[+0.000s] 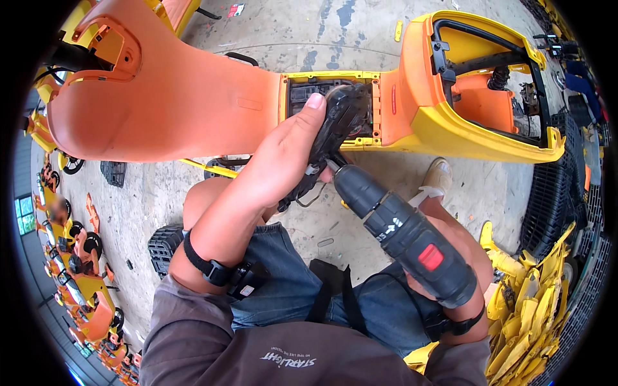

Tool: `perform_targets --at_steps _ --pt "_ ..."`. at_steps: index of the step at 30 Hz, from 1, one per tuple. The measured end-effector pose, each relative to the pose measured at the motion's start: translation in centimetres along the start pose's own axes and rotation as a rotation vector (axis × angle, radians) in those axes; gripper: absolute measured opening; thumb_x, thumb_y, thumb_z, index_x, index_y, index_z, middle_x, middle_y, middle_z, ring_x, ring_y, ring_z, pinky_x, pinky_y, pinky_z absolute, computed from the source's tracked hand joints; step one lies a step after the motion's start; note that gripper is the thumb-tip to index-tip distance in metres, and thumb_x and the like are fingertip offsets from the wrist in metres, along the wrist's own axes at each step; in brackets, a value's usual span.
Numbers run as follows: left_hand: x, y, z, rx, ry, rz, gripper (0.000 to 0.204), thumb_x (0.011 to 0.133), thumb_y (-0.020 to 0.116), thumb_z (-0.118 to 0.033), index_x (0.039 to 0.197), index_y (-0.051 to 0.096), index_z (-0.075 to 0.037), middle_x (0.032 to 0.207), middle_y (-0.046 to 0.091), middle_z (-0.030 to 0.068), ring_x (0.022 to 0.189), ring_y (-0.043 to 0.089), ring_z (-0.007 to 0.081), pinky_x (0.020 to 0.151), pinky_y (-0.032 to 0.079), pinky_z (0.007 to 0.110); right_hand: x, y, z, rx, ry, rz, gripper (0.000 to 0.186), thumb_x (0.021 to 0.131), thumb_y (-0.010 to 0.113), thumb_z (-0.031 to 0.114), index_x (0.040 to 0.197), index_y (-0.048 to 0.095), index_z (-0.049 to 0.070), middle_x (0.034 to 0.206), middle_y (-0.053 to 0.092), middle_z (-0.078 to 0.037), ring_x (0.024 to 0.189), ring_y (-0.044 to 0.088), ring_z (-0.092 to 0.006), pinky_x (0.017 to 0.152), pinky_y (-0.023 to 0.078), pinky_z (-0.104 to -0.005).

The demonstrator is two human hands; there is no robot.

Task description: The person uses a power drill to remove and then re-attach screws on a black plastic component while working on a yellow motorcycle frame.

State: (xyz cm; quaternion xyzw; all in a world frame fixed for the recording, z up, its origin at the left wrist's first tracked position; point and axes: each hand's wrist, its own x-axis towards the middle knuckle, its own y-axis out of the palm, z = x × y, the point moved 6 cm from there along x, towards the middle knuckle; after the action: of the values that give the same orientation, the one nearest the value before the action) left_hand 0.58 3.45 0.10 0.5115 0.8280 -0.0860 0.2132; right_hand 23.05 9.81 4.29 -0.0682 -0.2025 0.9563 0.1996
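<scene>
My left hand (283,154) grips a long black plastic part (336,122), its thumb lying along the upper side. My right hand (466,243) is closed around a black cordless drill (402,230) with a red patch; the drill's body hides most of those fingers. The drill's nose points up and left, and its tip meets the side of the black part near my left fingers. Behind the part lies an orange and yellow scooter body (212,106), with an open compartment (309,90) that shows dark components. A thin bent wire or rod (313,198) hangs below the part.
To the right, the body's yellow end has a black-edged opening (444,58). Yellow plastic pieces (524,315) are heaped at lower right, near black crates (547,186). Another black crate (165,248) stands by my left leg. Scooters (84,264) line the far left.
</scene>
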Motion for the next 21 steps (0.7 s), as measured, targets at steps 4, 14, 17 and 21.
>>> perform_targets --at_steps 4,14,17,21 --pt "0.1 -0.1 0.1 -0.068 -0.035 -0.022 0.058 0.103 0.033 -0.049 0.112 0.064 -0.001 0.084 0.067 0.0060 0.066 0.060 0.0084 0.058 0.049 0.022 -0.1 0.4 -0.3 -0.012 -0.003 -0.015 0.059 0.072 0.079 0.008 0.126 0.057 0.004 0.097 0.072 -0.009 0.082 0.071 -0.0173 0.072 0.055 -0.0280" --pt "0.7 -0.6 1.0 -0.180 -0.070 -0.008 0.055 0.103 0.034 -0.047 0.114 0.062 0.000 0.093 0.067 0.0095 0.072 0.064 0.0121 0.065 0.054 0.025 0.1 1.3 -1.0 -0.175 -0.028 0.052 0.061 0.072 0.073 0.015 0.128 0.056 -0.001 0.088 0.070 -0.013 0.074 0.070 -0.0259 0.064 0.054 -0.0310" --pt "0.6 -0.6 0.8 -0.212 -0.072 -0.032 0.055 0.103 0.035 -0.047 0.114 0.062 0.000 0.093 0.068 0.0095 0.072 0.064 0.0124 0.064 0.054 0.025 0.1 1.4 -0.6 -0.148 -0.019 0.053 0.059 0.073 0.072 0.016 0.127 0.056 -0.002 0.087 0.069 -0.014 0.073 0.070 -0.0273 0.063 0.054 -0.0324" --pt "0.8 -0.8 1.0 -0.223 -0.047 -0.034 0.054 0.102 0.035 -0.047 0.115 0.061 -0.001 0.093 0.068 0.0099 0.072 0.065 0.0132 0.062 0.055 0.027 0.2 1.0 0.4 -0.225 -0.122 -0.004 0.058 0.074 0.072 0.018 0.126 0.056 -0.003 0.088 0.069 -0.016 0.073 0.069 -0.0292 0.062 0.054 -0.0339"
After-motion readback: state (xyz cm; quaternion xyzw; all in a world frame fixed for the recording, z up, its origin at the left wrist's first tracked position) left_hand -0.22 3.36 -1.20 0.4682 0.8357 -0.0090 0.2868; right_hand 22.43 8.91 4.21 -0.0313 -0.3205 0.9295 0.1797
